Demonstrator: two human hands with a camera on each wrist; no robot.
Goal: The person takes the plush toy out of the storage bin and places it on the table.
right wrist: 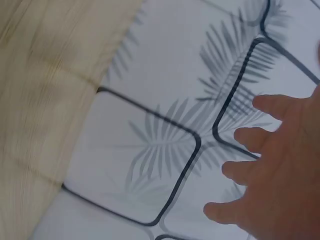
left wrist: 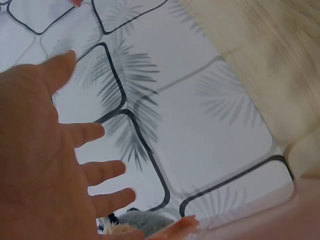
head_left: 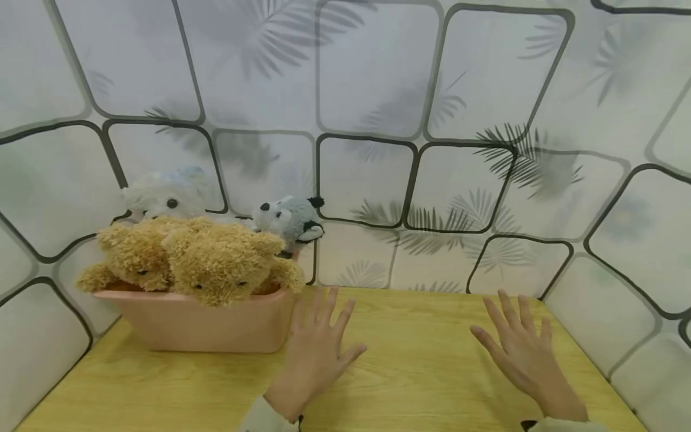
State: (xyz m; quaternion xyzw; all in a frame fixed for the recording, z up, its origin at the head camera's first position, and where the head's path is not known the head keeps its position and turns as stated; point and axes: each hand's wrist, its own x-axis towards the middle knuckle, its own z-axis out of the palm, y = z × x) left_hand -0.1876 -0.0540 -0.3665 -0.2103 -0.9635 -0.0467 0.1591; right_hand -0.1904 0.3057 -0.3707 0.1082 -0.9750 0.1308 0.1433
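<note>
My left hand [head_left: 315,354], fingers spread and straight, is held over the table just right of a pink bin [head_left: 205,324]. Nothing is in it. Well to the right, my right hand [head_left: 520,354] is likewise spread, palm down and holding nothing. Two curly tan teddy bears [head_left: 221,264] fill the front of the bin and hang over its rim. Behind them sit a white plush toy [head_left: 167,195] and a grey-and-white plush toy [head_left: 288,219], their lower parts hidden. In the left wrist view, the grey plush [left wrist: 145,220] shows past the fingers.
The light wood table [head_left: 410,360] runs back to a wall [head_left: 372,180] papered with dark-outlined shapes and grey leaves. More papered wall [head_left: 642,240] closes in the right side, and another stretch [head_left: 38,324] stands at the left.
</note>
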